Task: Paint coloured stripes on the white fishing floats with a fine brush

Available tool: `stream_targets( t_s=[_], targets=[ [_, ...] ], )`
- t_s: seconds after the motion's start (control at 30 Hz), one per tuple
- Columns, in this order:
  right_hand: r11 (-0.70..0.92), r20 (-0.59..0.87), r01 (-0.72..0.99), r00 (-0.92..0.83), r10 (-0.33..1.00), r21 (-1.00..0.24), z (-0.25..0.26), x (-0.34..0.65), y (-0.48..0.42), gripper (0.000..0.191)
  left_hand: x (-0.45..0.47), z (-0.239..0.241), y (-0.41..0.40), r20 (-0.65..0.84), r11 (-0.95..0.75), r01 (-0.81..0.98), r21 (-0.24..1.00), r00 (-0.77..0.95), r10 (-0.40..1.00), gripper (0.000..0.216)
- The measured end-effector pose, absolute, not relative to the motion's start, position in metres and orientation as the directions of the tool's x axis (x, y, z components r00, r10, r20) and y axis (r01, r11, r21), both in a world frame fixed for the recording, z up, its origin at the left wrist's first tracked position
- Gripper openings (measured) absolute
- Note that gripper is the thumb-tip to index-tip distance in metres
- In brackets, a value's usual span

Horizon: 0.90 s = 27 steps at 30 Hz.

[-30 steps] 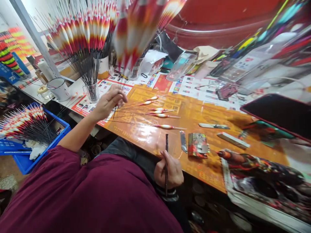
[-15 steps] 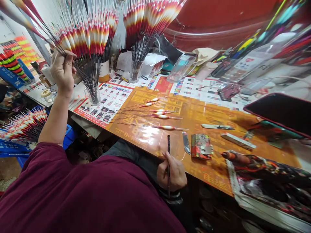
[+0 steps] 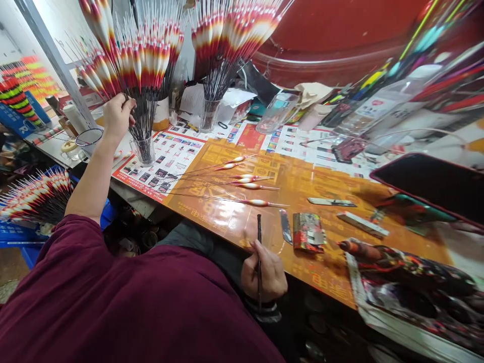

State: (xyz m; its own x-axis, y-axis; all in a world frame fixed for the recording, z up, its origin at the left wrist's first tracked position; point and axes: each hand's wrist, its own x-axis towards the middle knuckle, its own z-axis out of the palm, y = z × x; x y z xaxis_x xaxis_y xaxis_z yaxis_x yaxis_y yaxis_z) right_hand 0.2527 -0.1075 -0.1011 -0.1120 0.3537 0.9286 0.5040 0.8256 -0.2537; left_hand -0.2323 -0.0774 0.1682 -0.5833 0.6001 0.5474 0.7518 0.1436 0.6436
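My left hand [image 3: 118, 117] is raised beside a glass [image 3: 145, 154] packed with fishing floats [image 3: 151, 55], white-bodied with red and yellow bands and black stems. Its fingers are closed round the stems of a few floats [image 3: 100, 25] that rise above it; how many is hidden. Low at the front edge of the table, my right hand [image 3: 266, 275] grips a thin dark stick [image 3: 259, 232] upright, its black tip pointing up. Several loose floats [image 3: 259, 202] lie on the table between the hands, bodies to the right and stems to the left.
A second glass [image 3: 209, 118] of floats stands behind. At right are a paint-stained block [image 3: 308, 233], flat strips [image 3: 333, 201], a phone [image 3: 431, 184] and a paint-smeared bottle [image 3: 408, 264]. A blue crate [image 3: 22, 232] with more floats sits at lower left.
My left hand has moved right, toward the float-filled glass, and the floats in it have swung from leaning left to nearly upright. My right hand keeps its hold on the stick.
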Motion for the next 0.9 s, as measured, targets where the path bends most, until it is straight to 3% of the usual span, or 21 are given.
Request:
stream_targets(
  t_s=[0.33,0.63,0.8,0.9],
  targets=[
    [0.847,0.937,0.472,-0.111,0.333,-0.245,-0.099,0.251,-0.106,0.057,-0.216,0.138,-0.064,0.396,0.239,0.702,0.671,-0.612,0.684,0.025],
    [0.832,0.940,0.509,-0.113,0.321,-0.222,-0.096,0.251,-0.107,0.052,-0.229,0.109,-0.061,0.568,0.131,0.781,0.611,-0.548,0.614,0.009],
    [0.828,0.944,0.514,-0.095,0.315,-0.225,-0.103,0.254,-0.106,0.053,-0.224,0.080,-0.071,0.655,0.106,0.785,0.610,-0.576,0.490,0.032],
    [0.834,0.946,0.508,-0.106,0.308,-0.215,-0.112,0.259,-0.104,0.051,-0.214,0.062,-0.076,0.638,0.070,0.749,0.659,-0.605,0.477,0.034]
  ],
)
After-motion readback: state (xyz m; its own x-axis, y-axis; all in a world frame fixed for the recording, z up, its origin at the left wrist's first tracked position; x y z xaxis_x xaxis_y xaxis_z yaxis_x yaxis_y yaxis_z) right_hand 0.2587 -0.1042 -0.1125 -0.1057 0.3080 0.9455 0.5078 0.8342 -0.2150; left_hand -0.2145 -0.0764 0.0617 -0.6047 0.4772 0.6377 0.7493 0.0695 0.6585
